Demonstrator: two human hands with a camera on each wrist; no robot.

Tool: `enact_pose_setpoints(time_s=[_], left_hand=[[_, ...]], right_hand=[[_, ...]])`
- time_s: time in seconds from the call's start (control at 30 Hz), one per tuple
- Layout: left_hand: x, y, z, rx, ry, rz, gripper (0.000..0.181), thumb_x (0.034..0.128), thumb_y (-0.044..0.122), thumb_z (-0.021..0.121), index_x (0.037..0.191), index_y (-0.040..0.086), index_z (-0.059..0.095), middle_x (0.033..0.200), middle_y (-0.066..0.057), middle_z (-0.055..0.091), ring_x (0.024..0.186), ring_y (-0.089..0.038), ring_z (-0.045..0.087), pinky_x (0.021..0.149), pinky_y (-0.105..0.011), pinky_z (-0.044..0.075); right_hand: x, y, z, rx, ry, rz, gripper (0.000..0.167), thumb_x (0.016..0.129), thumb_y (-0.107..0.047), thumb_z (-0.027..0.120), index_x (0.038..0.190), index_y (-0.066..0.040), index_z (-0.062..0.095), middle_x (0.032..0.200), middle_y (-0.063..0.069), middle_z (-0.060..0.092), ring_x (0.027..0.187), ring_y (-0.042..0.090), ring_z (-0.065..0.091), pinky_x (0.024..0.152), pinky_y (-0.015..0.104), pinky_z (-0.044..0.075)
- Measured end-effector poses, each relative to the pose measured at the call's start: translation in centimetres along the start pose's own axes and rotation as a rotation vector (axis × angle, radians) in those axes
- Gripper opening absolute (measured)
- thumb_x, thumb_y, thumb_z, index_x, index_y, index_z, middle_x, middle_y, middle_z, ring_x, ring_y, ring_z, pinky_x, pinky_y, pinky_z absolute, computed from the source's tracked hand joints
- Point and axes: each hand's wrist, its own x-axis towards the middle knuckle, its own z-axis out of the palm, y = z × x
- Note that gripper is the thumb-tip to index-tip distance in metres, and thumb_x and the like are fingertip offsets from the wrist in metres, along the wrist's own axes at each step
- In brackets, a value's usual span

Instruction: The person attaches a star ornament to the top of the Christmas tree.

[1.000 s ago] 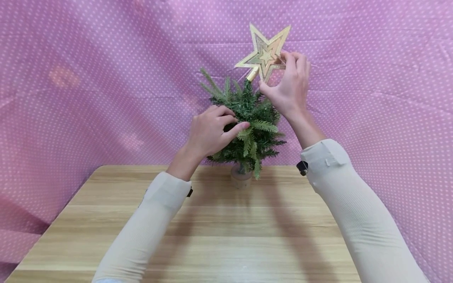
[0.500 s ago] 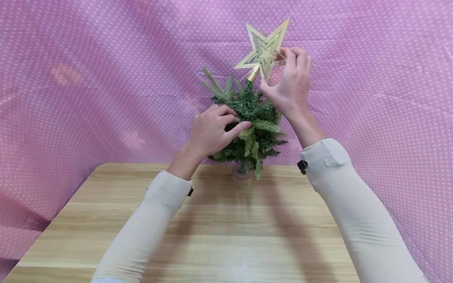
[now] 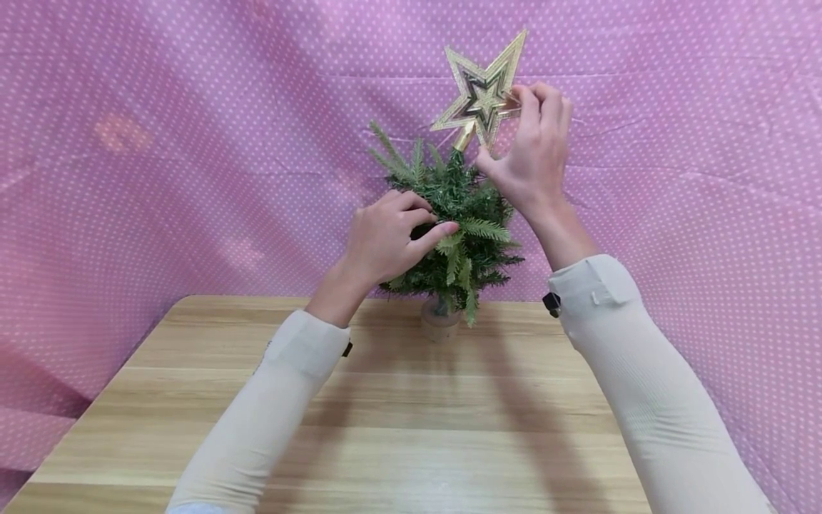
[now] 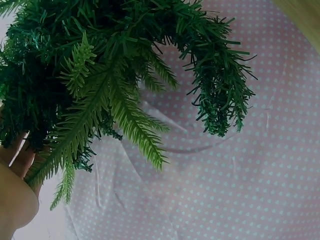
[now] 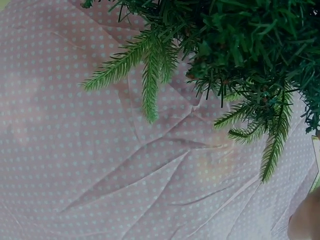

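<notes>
A small artificial Christmas tree (image 3: pixel 475 200) stands near the table's back edge on a pale round base (image 3: pixel 439 321). At its tip sits a gold star topper (image 3: pixel 486 100), tilted to the right, its short gold sleeve meeting the top branch. My right hand (image 3: pixel 533 146) pinches the star's lower right side between thumb and fingers. With fingers curled into the branches, my left hand (image 3: pixel 388 239) grips the tree's left side; its fingertips are hidden in the green. The left wrist view shows part of the left hand (image 4: pixel 17 195) beside the branches (image 4: pixel 115 95).
The wooden table (image 3: pixel 398 428) extends toward me in front of the tree. A pink polka-dot cloth (image 3: pixel 257 143) hangs behind and along both sides. Each sleeve has a small dark device at the cuff.
The star has turned slightly and stands a little more upright, its tip shifted a bit to the right with my right hand. My left hand keeps its hold on the tree.
</notes>
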Motion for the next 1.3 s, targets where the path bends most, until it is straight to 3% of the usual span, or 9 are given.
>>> enact_pose_setpoints(time_s=[0.33, 0.67, 1.3], left_hand=[[0.03, -0.14, 0.14, -0.009, 0.021, 0.011, 0.049, 0.0968, 0.062, 0.057, 0.1, 0.02, 0.082, 0.11, 0.004, 0.071, 0.099, -0.018, 0.065, 0.068, -0.038, 0.056], [-0.1, -0.07, 0.14, -0.01, 0.045, 0.023, 0.05, 0.096, 0.062, 0.057, 0.099, 0.018, 0.082, 0.108, 0.003, 0.072, 0.098, -0.019, 0.065, 0.069, -0.039, 0.056], [-0.21, -0.2, 0.3, -0.015, 0.052, 0.014, 0.051, 0.0961, 0.062, 0.057, 0.1, 0.019, 0.082, 0.109, 0.004, 0.072, 0.1, -0.019, 0.065, 0.069, -0.041, 0.056]], right_hand=[[-0.27, 0.02, 0.01, 0.003, -0.026, -0.003, 0.073, 0.077, -0.018, 0.083, 0.138, 0.006, 0.052, 0.131, 0.02, 0.048, 0.12, 0.032, 0.04, 0.107, 0.034, 0.035], [-0.28, 0.16, 0.0, 0.028, -0.08, -0.056, 0.07, 0.076, -0.011, 0.081, 0.137, 0.005, 0.052, 0.135, 0.021, 0.046, 0.126, 0.032, 0.039, 0.113, 0.034, 0.031], [-0.28, 0.02, -0.02, 0.05, -0.078, -0.076, 0.069, 0.075, -0.01, 0.082, 0.136, 0.004, 0.052, 0.137, 0.021, 0.046, 0.126, 0.033, 0.039, 0.112, 0.036, 0.032]])
